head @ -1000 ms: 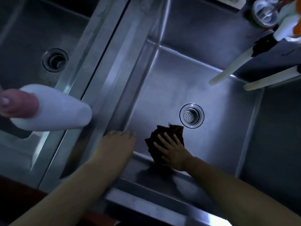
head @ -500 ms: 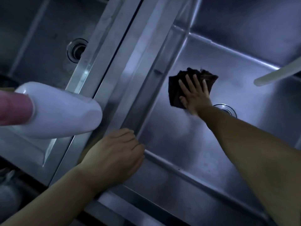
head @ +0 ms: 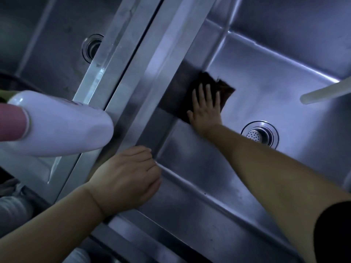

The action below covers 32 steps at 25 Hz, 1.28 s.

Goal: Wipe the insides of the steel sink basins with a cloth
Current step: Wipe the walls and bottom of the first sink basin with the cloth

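A right hand (head: 206,109), fingers (head: 207,92) spread flat, presses a dark cloth (head: 210,86) against the right basin's (head: 266,88) floor by its left wall; the left hand (head: 127,177), loosely curled, rests on the rim (head: 152,76). The cloth looks limp and light, best handled under a flat palm.

A white bottle with a pink cap (head: 57,126) lies on its side at the left edge, close to the camera. A pale, blurred tube (head: 324,93) reaches in from the right.
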Tool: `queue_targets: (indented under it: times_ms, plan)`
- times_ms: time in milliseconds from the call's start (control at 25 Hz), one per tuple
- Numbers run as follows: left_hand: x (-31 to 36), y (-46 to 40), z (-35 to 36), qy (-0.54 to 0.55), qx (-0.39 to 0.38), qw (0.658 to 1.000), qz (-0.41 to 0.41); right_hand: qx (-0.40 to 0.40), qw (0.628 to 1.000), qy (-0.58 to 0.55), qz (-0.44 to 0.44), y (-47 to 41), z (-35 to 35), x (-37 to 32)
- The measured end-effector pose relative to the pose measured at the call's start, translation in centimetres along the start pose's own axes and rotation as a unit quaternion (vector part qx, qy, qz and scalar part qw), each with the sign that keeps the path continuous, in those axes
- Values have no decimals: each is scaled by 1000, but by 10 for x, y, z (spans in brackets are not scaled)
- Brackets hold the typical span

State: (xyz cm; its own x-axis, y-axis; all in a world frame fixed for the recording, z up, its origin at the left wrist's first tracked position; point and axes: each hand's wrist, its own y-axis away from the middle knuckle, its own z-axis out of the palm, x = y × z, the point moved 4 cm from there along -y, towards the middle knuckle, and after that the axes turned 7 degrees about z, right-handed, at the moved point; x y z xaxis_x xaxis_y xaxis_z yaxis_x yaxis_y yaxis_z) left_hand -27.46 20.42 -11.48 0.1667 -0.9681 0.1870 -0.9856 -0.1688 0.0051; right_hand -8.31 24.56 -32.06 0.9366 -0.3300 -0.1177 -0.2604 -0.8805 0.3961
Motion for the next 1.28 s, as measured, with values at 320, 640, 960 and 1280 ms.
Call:
queue_targets:
  times_ms: [320, 640, 960, 1280]
  plan:
    - [1, 2, 2, -12, -10, 1000, -3, -94, 978, 58, -178, 113, 53, -72]
    - [5, 0, -2, -29, -12, 1000, -1, -53, 944, 60, -321, 160, 72, -33]
    - [9, 0, -3, -34, -25, 999, -5, -20, 950, 118, -289, 258, 83, 112]
    - [8, 1, -3, -24, 3, 1000, 6, -46, 956, 102, -273, 216, 68, 89]
